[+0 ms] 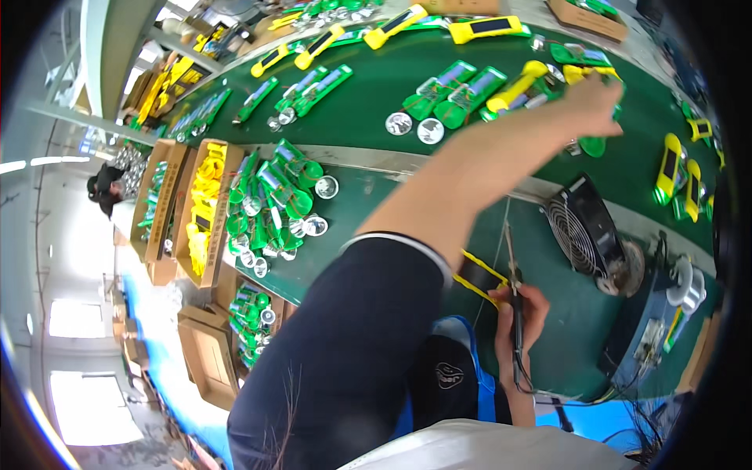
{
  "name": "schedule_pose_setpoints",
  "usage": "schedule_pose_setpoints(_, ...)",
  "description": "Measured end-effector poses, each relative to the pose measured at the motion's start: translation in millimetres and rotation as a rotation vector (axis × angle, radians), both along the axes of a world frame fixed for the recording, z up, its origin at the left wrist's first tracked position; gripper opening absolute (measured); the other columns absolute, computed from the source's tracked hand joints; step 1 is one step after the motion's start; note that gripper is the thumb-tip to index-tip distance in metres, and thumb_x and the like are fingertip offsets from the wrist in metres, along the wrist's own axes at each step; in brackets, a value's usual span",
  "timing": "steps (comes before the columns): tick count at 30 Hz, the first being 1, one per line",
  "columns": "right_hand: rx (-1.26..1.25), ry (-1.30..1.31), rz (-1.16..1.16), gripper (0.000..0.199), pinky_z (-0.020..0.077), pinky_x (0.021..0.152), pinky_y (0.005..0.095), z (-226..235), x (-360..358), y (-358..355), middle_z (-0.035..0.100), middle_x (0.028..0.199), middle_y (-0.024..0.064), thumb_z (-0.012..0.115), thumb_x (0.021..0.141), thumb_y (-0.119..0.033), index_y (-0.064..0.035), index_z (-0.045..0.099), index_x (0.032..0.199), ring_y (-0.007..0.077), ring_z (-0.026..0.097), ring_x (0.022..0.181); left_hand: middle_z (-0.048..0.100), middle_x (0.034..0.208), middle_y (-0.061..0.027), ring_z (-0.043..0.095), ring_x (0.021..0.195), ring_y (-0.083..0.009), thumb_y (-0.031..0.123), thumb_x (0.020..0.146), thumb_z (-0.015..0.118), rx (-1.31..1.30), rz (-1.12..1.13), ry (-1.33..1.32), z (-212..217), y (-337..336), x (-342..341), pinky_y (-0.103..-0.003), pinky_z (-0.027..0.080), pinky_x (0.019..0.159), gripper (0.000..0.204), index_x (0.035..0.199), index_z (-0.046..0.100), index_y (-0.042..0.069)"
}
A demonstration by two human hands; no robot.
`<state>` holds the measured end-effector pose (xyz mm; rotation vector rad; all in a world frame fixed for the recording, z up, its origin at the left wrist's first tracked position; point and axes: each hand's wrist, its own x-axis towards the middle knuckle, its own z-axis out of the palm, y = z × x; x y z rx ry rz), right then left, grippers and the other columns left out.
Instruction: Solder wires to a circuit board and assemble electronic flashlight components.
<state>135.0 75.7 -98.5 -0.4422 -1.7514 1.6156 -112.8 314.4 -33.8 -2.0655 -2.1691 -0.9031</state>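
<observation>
My left arm stretches across the workbench to the green conveyor belt. There my left hand (597,108) is over a yellow and green flashlight piece (583,72); its fingers are blurred and partly hidden, so I cannot tell whether it grips anything. My right hand (523,313) is closed around a soldering iron (515,301), whose tip points away from me. Beside that hand lies a yellow-edged dark piece (479,276) on the bench, partly covered by my left forearm. Green flashlight housings with wires and round reflectors (458,95) lie on the belt left of my left hand.
A black fan with a wire grille (583,227) stands right of the iron, near a solder spool (686,286). Green flashlight assemblies (274,196) are piled at the bench's left. Cartons of yellow parts (205,207) stand beyond them. More yellow flashlights (670,168) lie at right.
</observation>
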Motion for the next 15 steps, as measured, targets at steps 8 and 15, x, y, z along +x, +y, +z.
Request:
schedule_pose_setpoints(8, -0.042, 0.071, 0.019, 0.033, 0.0492, 0.078, 0.0347, 6.7, -1.7, -1.6, 0.059, 0.091, 0.015, 0.055, 0.088, -0.012, -0.0026, 0.038, 0.114, 0.0231, 0.062, 0.083, 0.055, 0.102, -0.0204, 0.054, 0.1, -0.0345, 0.02, 0.06, 0.075, -0.037, 0.145, -0.06, -4.9, 6.5, 13.4, -0.042, 0.05, 0.075, 0.056, 0.11, 0.052, 0.007)
schedule_pose_setpoints(15, 0.042, -0.055, 0.038, 0.029, 0.0475, 0.085, 0.0381, 17.5, -10.3, -7.0, 0.056, 0.097, 0.0154, 0.047, 0.094, -0.014, -0.0034, 0.036, 0.118, 0.0258, 0.059, 0.09, 0.059, 0.085, -0.0169, 0.06, 0.087, -0.0349, 0.029, 0.057, 0.074, 0.348, 0.26, -0.016, 79.4, -205.5, -20.0, -0.041, 0.051, 0.072, 0.048, 0.098, 0.059, 0.007)
